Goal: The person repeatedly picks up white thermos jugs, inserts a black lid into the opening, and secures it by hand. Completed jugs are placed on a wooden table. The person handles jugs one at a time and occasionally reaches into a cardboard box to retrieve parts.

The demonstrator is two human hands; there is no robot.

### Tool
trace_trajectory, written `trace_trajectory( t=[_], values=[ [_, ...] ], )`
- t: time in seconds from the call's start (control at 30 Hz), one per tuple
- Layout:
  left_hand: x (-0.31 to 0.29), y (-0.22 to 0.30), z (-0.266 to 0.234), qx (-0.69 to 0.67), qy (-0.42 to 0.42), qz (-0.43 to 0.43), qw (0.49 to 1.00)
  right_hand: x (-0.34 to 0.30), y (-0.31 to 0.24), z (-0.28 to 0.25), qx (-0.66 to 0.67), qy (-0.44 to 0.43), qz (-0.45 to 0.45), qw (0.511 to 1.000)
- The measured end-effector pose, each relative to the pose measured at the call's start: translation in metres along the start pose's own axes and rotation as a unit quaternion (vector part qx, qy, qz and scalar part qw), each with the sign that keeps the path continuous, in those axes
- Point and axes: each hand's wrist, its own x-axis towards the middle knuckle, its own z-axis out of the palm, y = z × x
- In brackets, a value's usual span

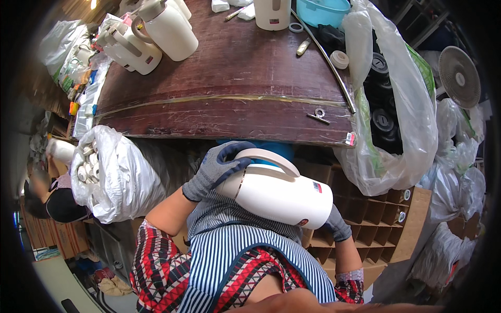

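Observation:
A white thermos jug lies on its side in front of my apron, its curved handle turned up toward the table. My left hand, in a grey and navy work glove, is closed round the jug's top end by the handle. At the base end on the right is my gloved right hand, mostly hidden behind the jug and supporting it from below. Small labels show on the jug's side and near its lower edge.
Several white jugs stand on the dark red table. A metal rod lies along its right side. Plastic bags with black lids hang at the right, above a divided carton. A white sack and another person are at the left.

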Motion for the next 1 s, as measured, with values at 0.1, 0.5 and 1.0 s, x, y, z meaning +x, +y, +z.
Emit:
trace_trajectory(
  t=[0.1, 0.5, 1.0],
  values=[
    [0.002, 0.002, -0.002, 0.018, -0.018, 0.037, 0.999, -0.001, 0.017, -0.001, 0.003, 0.009, -0.015, 1.0],
    [0.0, -0.005, -0.009, 0.027, -0.054, 0.122, 0.991, 0.001, -0.004, 0.009, -0.085, -0.037, -0.021, 0.995],
    [-0.001, -0.102, -0.009, -0.382, 0.005, -0.026, 0.924, -0.026, -0.219, 0.074, -0.599, 0.07, -0.205, 0.771]
  ],
)
